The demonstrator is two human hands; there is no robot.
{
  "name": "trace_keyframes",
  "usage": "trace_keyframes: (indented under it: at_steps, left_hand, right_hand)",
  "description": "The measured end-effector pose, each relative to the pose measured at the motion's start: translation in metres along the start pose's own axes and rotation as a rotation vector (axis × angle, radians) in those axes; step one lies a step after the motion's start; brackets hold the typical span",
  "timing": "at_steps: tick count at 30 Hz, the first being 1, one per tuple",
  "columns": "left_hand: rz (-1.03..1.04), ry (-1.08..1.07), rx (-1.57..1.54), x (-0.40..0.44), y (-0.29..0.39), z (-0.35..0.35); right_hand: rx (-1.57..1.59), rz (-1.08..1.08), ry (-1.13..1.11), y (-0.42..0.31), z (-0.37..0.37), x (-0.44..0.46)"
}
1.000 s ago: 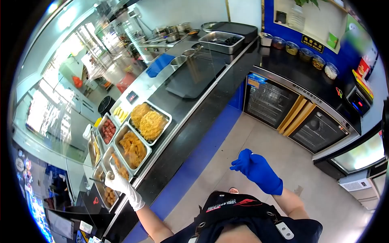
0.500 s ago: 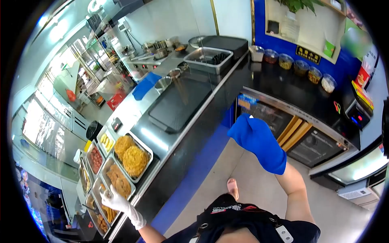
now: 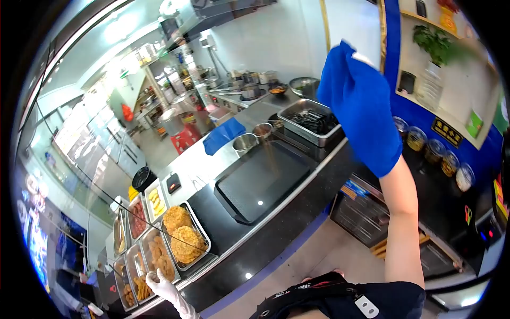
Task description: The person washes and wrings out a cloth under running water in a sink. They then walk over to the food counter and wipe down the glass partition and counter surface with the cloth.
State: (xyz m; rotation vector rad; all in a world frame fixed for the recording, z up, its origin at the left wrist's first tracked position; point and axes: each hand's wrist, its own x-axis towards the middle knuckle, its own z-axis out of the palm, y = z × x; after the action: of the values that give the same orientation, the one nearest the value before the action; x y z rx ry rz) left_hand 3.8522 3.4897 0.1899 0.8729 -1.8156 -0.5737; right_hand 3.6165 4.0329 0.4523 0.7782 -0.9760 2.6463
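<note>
My right hand (image 3: 364, 59) is raised at the upper right, mostly hidden under a blue cloth (image 3: 366, 117) that drapes down to the wrist. A bit of white shows at the cloth's top edge. At the lower left, my left hand (image 3: 163, 287) wears a white glove, its fingers slightly bent and apart. It is beside the food trays at the counter edge, nearest the tray of fries (image 3: 142, 287) and the tray of brown fried pieces (image 3: 159, 255). Round breaded cutlets (image 3: 186, 243) lie in a tray just above it.
A black flat tray (image 3: 263, 181) rests on the counter, with a steel pan of black items (image 3: 313, 125) beyond it. Clear glass (image 3: 79, 170) stands at the left. Lidded tubs (image 3: 435, 150) line the right-hand counter. Another blue cloth (image 3: 224, 136) lies farther back.
My right hand has risen with the blue cloth, from above the floor to in front of the counter corner. My left hand stays by the trays. The view has tilted up.
</note>
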Motion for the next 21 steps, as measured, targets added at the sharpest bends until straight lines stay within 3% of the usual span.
trace_keyframes:
  at_steps: [4,6,7,8,10,13,15,17,18,21]
  left_hand:
    - [0.048,0.019,0.049,-0.009,0.015,0.008]
    - [0.073,0.023,0.082,-0.012,0.022,0.012]
    - [0.047,-0.006,0.100,-0.014,0.027,0.013]
    - [0.041,0.012,0.066,-0.019,0.036,0.016]
    - [0.048,0.005,0.044,-0.026,0.045,0.023]
    - [-0.005,-0.031,-0.012,-0.034,0.054,0.035]
    - [-0.041,-0.027,-0.070,-0.042,0.067,0.044]
    - [-0.016,-0.025,-0.027,-0.049,0.073,0.053]
    - [0.003,-0.043,-0.004,-0.052,0.080,0.056]
    - [-0.031,-0.072,-0.011,-0.065,0.106,0.067]
  right_hand:
    - [-0.628,-0.484,-0.066,-0.012,-0.003,0.090]
    - [-0.632,-0.530,-0.090,-0.021,0.026,0.098]
    - [-0.500,-0.433,-0.098,-0.030,0.045,0.091]
    - [-0.482,-0.379,-0.387,-0.048,0.041,0.102]
    - [-0.869,-0.821,-0.058,-0.038,0.045,0.130]
    - [-1.010,-1.058,-0.177,-0.051,0.020,0.200]
    - [-1.298,-1.459,-0.407,-0.065,-0.011,0.250]
    - [-1.564,-1.372,-0.331,-0.055,-0.027,0.265]
    - [-1.559,-1.173,-0.327,-0.049,-0.033,0.261]
    - [-1.410,-1.186,-0.342,-0.045,-0.054,0.286]
